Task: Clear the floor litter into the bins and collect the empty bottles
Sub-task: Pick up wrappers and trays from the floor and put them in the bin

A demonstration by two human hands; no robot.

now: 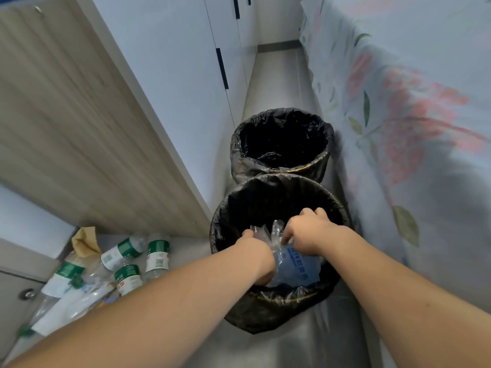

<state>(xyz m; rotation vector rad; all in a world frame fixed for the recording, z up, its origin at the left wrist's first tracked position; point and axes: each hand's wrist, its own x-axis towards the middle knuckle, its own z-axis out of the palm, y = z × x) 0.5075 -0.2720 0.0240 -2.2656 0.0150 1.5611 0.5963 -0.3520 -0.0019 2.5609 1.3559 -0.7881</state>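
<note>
Hands are reaching into the nearer bin [233, 208] at lower centre of the frame, where we are pressing crumpled clear plastic packaging [289, 266] with blue print down inside its black liner. Our left hand [261, 251] is lying against the left edge of the plastic; its fingers are hidden, so we cannot tell its grip. Our right hand [308, 232] is curling its fingers over the top of the plastic and gripping it. A second bin [239, 144], also lined in black, is standing just behind the first, touching it. At lower left, empty bottles [156, 254] with green-and-white labels are lying in a loose heap on the floor [279, 83], beside a scrap of brown paper [85, 241]. A floral sheet [411, 115] is hanging down at right.
</note>
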